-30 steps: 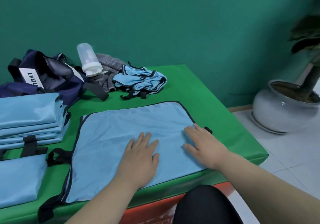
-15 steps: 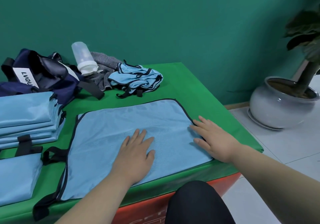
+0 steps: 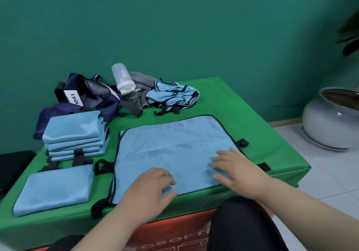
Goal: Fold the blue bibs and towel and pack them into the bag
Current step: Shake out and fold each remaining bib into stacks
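Left grip [image 3: 151, 188], the person's left hand, lies on the near edge of the flat bib [image 3: 174, 146]. Its fingers are bent over the cloth with the thumb close beside them, and whether it pinches the hem or only presses cannot be told. Right grip [image 3: 239, 171] rests on the bib's near right part, fingers spread and laid on the fabric, holding nothing.

The flat bib is spread in the middle of the green surface [image 3: 252, 111], with black straps trailing off its left and right sides. To its left stands a stack of folded bibs [image 3: 73, 134], and nearer than that lies one more folded piece [image 3: 54, 188]. At the far side a crumpled heap of bibs [image 3: 172, 97] waits beside a grey cloth [image 3: 141, 89], likely the towel, and a plastic bottle [image 3: 122, 78] leans on it. The navy bag [image 3: 87, 99] sits far left, behind the stack, with its mouth open.

The step in hand looks like smoothing this bib and starting its first fold. Folding seems partly done and nothing appears packed yet. Next, both grips would need to take the near edge or corners and carry them over to the far edge, keeping the hems lined up and the straps tucked in so that the piece matches the stack.
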Demonstrator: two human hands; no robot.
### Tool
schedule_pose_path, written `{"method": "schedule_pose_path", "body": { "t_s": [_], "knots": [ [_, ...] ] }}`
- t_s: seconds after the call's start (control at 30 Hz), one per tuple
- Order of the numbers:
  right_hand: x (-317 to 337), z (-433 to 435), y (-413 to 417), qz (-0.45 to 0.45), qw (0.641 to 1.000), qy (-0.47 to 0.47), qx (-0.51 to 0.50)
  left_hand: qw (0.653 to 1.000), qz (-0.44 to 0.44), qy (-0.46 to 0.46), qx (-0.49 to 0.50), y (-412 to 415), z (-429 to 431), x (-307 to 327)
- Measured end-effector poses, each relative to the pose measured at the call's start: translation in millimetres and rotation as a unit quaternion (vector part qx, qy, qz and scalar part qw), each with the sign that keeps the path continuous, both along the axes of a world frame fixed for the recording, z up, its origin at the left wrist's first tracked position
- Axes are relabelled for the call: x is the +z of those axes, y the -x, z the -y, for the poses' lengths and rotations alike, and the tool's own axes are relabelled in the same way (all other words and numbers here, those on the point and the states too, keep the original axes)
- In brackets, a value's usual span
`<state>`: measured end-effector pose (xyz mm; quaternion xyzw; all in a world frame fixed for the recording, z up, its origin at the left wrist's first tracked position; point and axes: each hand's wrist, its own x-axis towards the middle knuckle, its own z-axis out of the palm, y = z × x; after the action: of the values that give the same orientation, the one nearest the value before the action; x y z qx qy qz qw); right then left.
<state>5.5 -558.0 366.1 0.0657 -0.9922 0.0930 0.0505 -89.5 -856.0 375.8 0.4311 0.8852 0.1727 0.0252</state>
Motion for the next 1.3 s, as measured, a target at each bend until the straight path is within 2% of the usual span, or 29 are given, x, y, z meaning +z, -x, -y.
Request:
{"method": "schedule_pose_path", "body": {
  "t_s": [0.17,0.33,0.53,0.67,1.0,1.3],
  "knots": [
    [8.8,22.3,4.4,0.003,1.000,0.023,0.018,0.997,-0.044,0.064,0.026,3.7,64.1,-0.9],
    [7.4,9.3,-8.3,0.017,0.999,0.043,-0.016,0.984,-0.095,0.129,0.072,5.6,98.4,-10.6],
    [-0.4,-15.2,-22.7,0.028,0.994,0.063,-0.081,0.980,-0.117,0.114,0.114,15.8,108.7,-10.6],
    [-3.0,-34.2,-28.0,0.023,0.992,0.043,-0.115,0.984,-0.108,0.093,0.109,23.2,112.5,-10.8],
    [0.7,-55.0,-24.3,0.055,0.986,0.086,-0.129,0.987,-0.046,0.097,0.121,34.3,113.3,-3.6],
    [2.5,-55.7,-39.7,0.005,0.991,0.055,-0.123,0.986,-0.012,0.096,0.139,25.1,119.8,4.5]
  ]
}}
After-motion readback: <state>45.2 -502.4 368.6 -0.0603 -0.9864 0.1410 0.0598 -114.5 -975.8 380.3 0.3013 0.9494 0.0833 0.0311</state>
